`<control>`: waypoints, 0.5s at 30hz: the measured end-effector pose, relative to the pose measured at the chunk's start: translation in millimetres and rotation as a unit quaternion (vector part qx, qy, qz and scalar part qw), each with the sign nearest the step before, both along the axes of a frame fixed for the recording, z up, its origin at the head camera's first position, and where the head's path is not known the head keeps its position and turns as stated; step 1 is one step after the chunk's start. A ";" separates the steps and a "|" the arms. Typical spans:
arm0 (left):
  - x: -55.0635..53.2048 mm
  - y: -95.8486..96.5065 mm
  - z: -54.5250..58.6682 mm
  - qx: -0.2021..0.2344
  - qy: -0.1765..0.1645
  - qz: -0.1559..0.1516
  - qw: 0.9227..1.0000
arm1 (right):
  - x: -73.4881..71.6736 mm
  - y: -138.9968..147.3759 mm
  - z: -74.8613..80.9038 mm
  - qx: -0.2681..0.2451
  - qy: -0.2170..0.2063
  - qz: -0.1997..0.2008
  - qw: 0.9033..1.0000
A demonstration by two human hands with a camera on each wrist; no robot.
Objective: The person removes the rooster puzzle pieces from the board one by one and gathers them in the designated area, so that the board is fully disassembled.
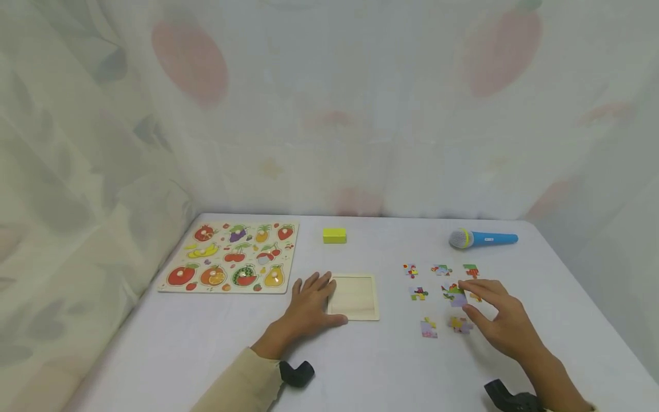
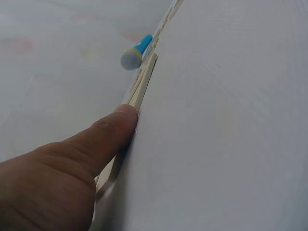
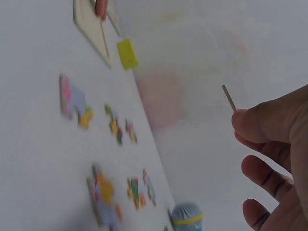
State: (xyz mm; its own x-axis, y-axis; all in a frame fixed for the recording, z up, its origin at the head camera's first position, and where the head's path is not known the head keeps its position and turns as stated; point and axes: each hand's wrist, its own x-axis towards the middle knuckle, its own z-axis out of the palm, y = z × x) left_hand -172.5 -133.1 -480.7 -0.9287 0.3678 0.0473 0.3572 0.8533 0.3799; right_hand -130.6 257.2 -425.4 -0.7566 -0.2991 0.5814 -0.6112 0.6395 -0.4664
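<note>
My left hand rests with spread fingers on the left side of a shallow square wooden tray; in the left wrist view its thumb presses the tray's near edge. Between thumb and fingertips my right hand pinches a jigsaw piece, printed purple, green and red. The right wrist view shows that piece edge-on as a thin strip, raised off the table. Several loose jigsaw pieces, among them a purple and yellow one and a pink and purple one, lie around and below this hand.
A wooden fruit peg board lies at the table's left. At the back stand a yellow block and, further right, a blue toy microphone. Patterned curtains hang behind the table and at its sides.
</note>
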 end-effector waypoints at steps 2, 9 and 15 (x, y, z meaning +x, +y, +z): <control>-0.5 0.3 -0.6 0.000 0.002 -0.001 1.000 | 2.0 8.1 -3.2 0.005 -0.005 -0.023 1.000; -1.7 -1.2 -3.1 -0.007 0.006 0.001 1.000 | 6.2 30.6 -13.8 0.024 -0.009 -0.060 0.998; -1.6 -0.2 -4.2 -0.005 0.003 0.003 1.000 | 7.9 47.9 -23.7 0.028 -0.007 -0.066 0.997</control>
